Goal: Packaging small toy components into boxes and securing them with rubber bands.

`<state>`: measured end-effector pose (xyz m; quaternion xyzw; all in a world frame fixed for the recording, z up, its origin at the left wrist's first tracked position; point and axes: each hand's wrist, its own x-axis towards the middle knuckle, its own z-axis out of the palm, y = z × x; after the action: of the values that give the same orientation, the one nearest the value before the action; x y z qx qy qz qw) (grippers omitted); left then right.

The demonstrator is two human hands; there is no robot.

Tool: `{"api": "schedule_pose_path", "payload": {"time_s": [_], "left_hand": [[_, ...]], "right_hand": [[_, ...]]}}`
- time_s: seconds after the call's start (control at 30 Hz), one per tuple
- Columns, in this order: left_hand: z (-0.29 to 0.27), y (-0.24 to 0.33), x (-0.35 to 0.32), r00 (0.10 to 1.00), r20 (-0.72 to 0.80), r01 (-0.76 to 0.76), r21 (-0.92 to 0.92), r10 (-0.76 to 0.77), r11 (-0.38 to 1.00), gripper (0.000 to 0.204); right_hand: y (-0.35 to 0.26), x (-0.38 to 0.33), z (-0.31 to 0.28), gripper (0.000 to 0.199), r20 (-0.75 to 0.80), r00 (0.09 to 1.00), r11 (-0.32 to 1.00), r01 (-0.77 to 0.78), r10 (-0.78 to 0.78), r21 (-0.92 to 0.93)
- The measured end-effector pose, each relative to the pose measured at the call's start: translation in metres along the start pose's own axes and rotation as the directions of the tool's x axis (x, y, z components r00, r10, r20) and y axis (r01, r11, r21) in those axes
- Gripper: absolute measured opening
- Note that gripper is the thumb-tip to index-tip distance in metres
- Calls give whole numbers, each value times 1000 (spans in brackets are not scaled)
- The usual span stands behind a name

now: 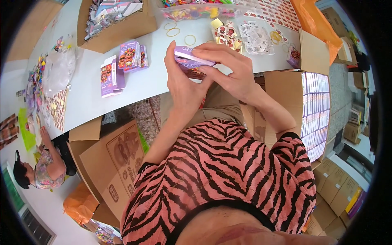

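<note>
A small purple carton [192, 63] with a printed front is held up in front of me, above the table's near edge. My left hand [180, 83] is closed around its left side and underside. At its top, the fingers of my right hand [229, 67] press on the lid flap from the right. A dark gap shows under the flap, so the lid is not fully down. To the left, several similar purple cartons [129, 56] lie stacked on the table. Beside them lies a purple carton with an open end [109, 78].
Rubber bands [190, 40], small printed cards [227, 36] and clear packets [254, 37] lie on the white table [87, 77]. Behind stand a cardboard box [139, 24] and a plastic tub [192, 13]. A packed carton [315, 110] is at right; a co-worker [49, 167] sits left.
</note>
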<state>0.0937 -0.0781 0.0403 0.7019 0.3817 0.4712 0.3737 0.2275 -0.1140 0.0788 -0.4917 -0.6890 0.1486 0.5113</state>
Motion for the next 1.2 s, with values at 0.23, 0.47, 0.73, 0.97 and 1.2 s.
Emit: {"api": "schedule_pose_path", "payload": {"time_s": [0.23,0.47,0.73,0.97,1.2], "left_hand": [[-1,-8,3,970,26,-244,182,243,953,82],[-2,-9,3,965,50,-263,188,258,946,81],[-4,-10,1,984,95,-163,107,153,981,85],[-2,-12,1,958,94,-286,259,271,922,85],[0,-6,0,962,52,-270,285,266,920,86]], "right_hand": [[-3,12,-19,45,225,928,936,-329,296,128],[-2,10,-16,40,263,905,917,-376,333,135],[7,4,-9,30,176,984,989,-55,30,136],[7,8,-20,27,287,877,833,-464,386,300],[-3,14,-16,18,184,902,889,-422,391,177]]}}
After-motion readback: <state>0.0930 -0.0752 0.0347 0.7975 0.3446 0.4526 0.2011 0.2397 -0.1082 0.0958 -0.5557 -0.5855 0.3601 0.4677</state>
